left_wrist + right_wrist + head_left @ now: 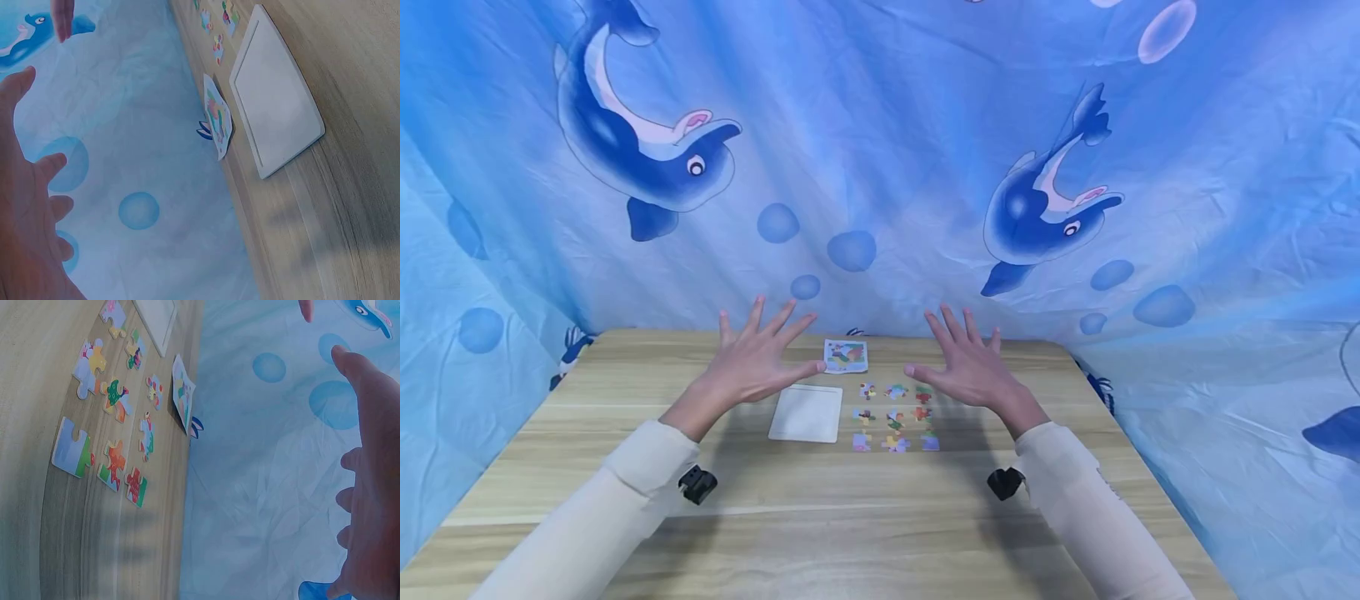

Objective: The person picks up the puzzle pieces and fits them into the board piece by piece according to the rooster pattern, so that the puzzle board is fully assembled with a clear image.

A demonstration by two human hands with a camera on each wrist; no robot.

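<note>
Left hand point(752, 363) and right hand point(972, 368) spread, empty
Jigsaw pieces point(895, 421) lie between, below them; probably best pinched by edges.

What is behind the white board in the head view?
Behind the white board, slightly right, lies a picture card; farther back hangs the blue cloth. The left hand hides part of the tabletop there.

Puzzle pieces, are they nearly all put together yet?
Not yet! Already done: the nine puzzle pieces are spread out in three rows. In hand: nothing; the left grip and right grip are open above the table. Left: probably all the joining, since no pieces are linked and none lies in the white tray.
</note>
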